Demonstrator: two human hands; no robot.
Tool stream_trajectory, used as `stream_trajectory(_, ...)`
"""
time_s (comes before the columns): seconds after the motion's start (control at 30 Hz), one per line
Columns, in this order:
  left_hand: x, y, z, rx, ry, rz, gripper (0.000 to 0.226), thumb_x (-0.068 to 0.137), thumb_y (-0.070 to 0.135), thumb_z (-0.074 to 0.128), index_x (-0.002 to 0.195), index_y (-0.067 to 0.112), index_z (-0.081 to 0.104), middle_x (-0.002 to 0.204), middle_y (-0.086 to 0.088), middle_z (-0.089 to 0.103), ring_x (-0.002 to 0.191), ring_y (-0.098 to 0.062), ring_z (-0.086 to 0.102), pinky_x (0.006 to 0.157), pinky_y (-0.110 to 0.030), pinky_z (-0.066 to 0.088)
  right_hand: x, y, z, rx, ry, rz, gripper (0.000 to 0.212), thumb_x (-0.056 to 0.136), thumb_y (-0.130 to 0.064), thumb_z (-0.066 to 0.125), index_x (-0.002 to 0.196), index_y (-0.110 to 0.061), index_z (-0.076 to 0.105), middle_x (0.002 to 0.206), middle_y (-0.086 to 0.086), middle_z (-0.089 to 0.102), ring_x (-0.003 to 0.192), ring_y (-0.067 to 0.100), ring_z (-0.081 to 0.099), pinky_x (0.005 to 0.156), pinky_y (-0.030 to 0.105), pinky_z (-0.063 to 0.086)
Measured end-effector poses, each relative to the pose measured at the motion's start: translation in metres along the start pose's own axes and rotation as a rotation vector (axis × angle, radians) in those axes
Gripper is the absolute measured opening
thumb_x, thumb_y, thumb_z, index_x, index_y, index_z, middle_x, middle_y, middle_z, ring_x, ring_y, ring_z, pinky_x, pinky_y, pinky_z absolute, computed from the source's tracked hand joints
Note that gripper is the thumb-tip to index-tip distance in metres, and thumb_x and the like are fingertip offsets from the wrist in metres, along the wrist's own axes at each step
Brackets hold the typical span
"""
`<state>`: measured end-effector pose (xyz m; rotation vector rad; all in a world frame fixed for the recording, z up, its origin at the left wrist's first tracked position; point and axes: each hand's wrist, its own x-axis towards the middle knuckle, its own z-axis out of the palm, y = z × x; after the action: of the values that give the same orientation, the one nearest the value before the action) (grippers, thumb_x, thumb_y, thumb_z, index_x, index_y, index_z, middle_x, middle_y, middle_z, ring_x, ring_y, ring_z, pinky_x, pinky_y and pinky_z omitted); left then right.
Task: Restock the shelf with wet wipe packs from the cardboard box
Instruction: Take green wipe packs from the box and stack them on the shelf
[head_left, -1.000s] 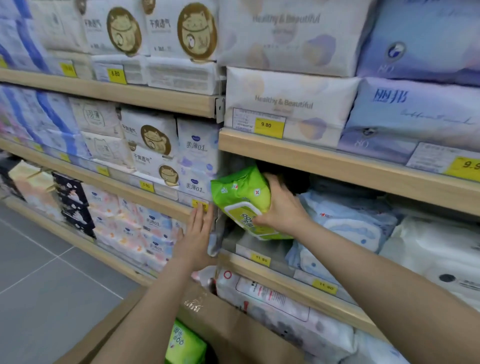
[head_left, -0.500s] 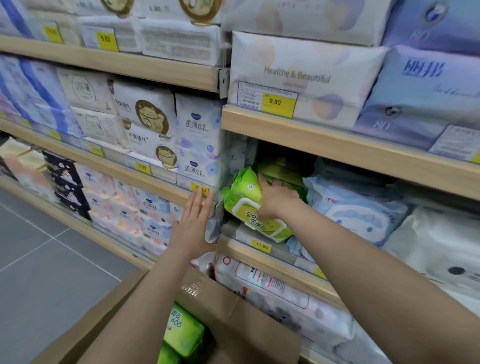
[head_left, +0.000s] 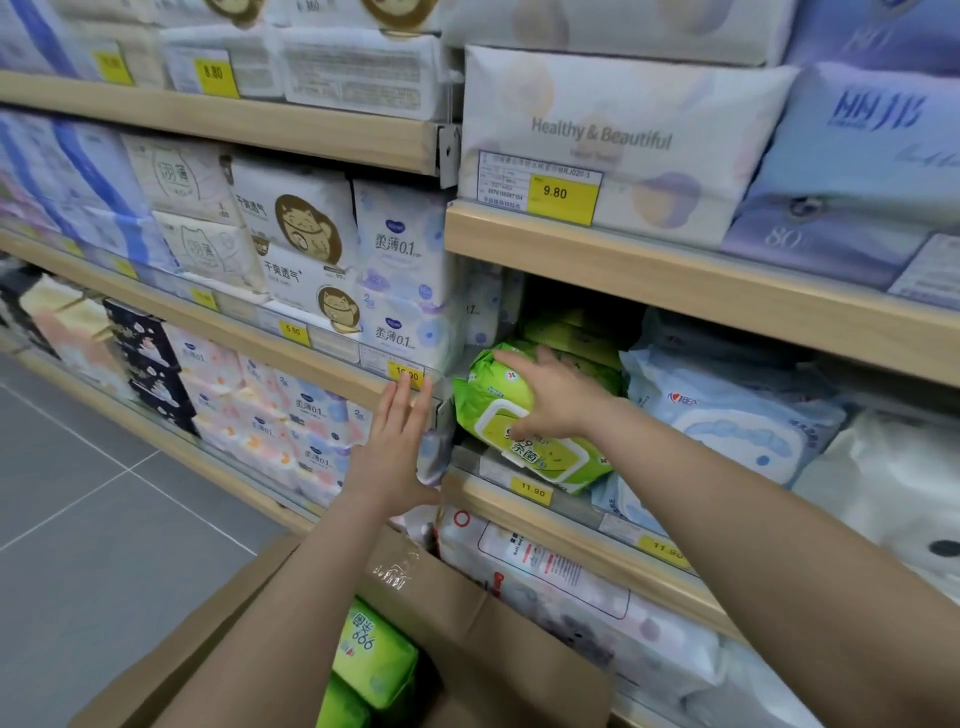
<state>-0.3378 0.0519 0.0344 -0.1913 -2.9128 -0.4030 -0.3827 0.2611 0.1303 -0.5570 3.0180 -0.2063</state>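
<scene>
Green pack (head_left: 511, 415) now sits in the shelf (head_left: 587, 514) slot, no longer held out front. Right hand (head_left: 558, 400) still grasps it; left hand (head_left: 397, 441) flat, released, beside the pack. More packs (head_left: 374, 654) wait in the box (head_left: 498, 649).

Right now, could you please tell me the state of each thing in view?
Green wet wipe pack: on the shelf edge, tilted, lid flap closed, gripped by the right hand.
Left hand: fingers straight, flat against the shelf divider.
Cardboard box: open, green packs inside.
Shelf: partly stocked.
</scene>
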Motion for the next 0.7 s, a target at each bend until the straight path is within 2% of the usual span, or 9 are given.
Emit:
stream_trajectory(0.17,-0.001,0.002,-0.001,-0.025,0.002,-0.007,0.14,0.057,0.048,0.084,0.145,0.032,-0.023,0.152,0.01,-0.03,0.142,-0.013,-0.021,0.084,-0.045,0.054,0.005,-0.001,-0.003,0.026,-0.078,0.031,0.104,0.07,-0.031,0.081,0.146,-0.045,0.011,0.155,0.014,0.011,0.142,0.038,0.016,0.11,0.049,0.031)
stream_trajectory(0.3,-0.001,0.002,-0.001,0.008,-0.01,-0.018,0.136,0.06,0.049,0.082,0.144,0.032,-0.024,0.156,0.005,-0.023,0.143,-0.015,-0.017,0.085,-0.046,0.053,0.006,0.004,-0.001,0.105,-0.072,0.03,0.104,0.066,-0.029,0.083,0.144,-0.046,0.017,0.15,0.014,0.018,0.137,0.037,0.024,0.107,0.047,0.034)
stream_trajectory(0.37,-0.004,0.007,-0.001,0.051,0.06,-0.022,0.124,0.067,0.045,0.078,0.147,0.032,-0.016,0.159,-0.003,-0.002,0.145,-0.022,0.002,0.09,-0.052,0.048,0.003,0.006,0.001,0.159,-0.051,0.017,0.103,0.065,-0.028,0.084,0.144,-0.046,0.02,0.148,0.013,0.022,0.136,0.035,0.025,0.107,0.045,0.035)
stream_trajectory(0.4,-0.007,0.01,-0.001,0.064,0.153,-0.008,0.114,0.07,0.037,0.077,0.15,0.029,-0.004,0.152,-0.011,0.021,0.138,-0.028,0.024,0.088,-0.053,0.047,0.002,0.006,0.002,0.178,-0.045,0.012,0.103,0.065,-0.027,0.084,0.143,-0.046,0.02,0.147,0.013,0.022,0.136,0.035,0.024,0.107,0.044,0.034)
stream_trajectory(0.43,-0.011,0.013,0.002,0.068,0.267,0.021,0.104,0.07,0.029,0.077,0.151,0.025,0.011,0.133,-0.014,0.043,0.119,-0.032,0.044,0.081,-0.051,0.047,0.001,0.006,0.003,0.191,-0.038,0.005,0.103,0.065,-0.026,0.084,0.144,-0.045,0.021,0.147,0.013,0.023,0.136,0.035,0.024,0.107,0.044,0.034)
stream_trajectory(0.47,-0.015,0.016,0.004,0.051,0.344,0.06,0.095,0.069,0.023,0.076,0.148,0.022,0.024,0.112,-0.012,0.053,0.098,-0.032,0.053,0.074,-0.045,0.047,0.0,0.006,0.004,0.2,-0.028,-0.003,0.103,0.065,-0.026,0.085,0.144,-0.045,0.021,0.146,0.013,0.023,0.136,0.035,0.024,0.107,0.043,0.034)
stream_trajectory(0.53,-0.021,0.021,0.005,-0.066,0.24,0.082,0.086,0.074,0.02,0.068,0.148,0.029,0.023,0.094,-0.007,0.054,0.079,-0.028,0.055,0.061,-0.035,0.044,-0.001,0.006,0.006,0.207,-0.009,-0.023,0.103,0.064,-0.025,0.085,0.144,-0.044,0.023,0.145,0.012,0.025,0.134,0.033,0.026,0.106,0.041,0.035)
stream_trajectory(0.6,-0.017,0.026,0.006,-0.182,-0.013,0.026,0.089,0.082,0.021,0.059,0.149,0.038,0.004,0.084,-0.005,0.054,0.075,-0.025,0.055,0.056,-0.034,0.044,-0.001,0.005,0.008,0.203,0.008,-0.037,0.104,0.062,-0.026,0.086,0.143,-0.044,0.024,0.142,0.012,0.028,0.133,0.033,0.029,0.105,0.041,0.036)
stream_trajectory(0.7,-0.007,0.031,0.007,-0.398,-0.125,-0.064,0.094,0.082,0.018,0.057,0.147,0.044,-0.005,0.076,-0.012,0.061,0.066,-0.023,0.059,0.063,-0.04,0.05,-0.002,0.006,0.008,0.219,0.032,-0.039,0.103,0.061,-0.025,0.086,0.143,-0.043,0.026,0.139,0.013,0.031,0.131,0.032,0.032,0.105,0.038,0.036)
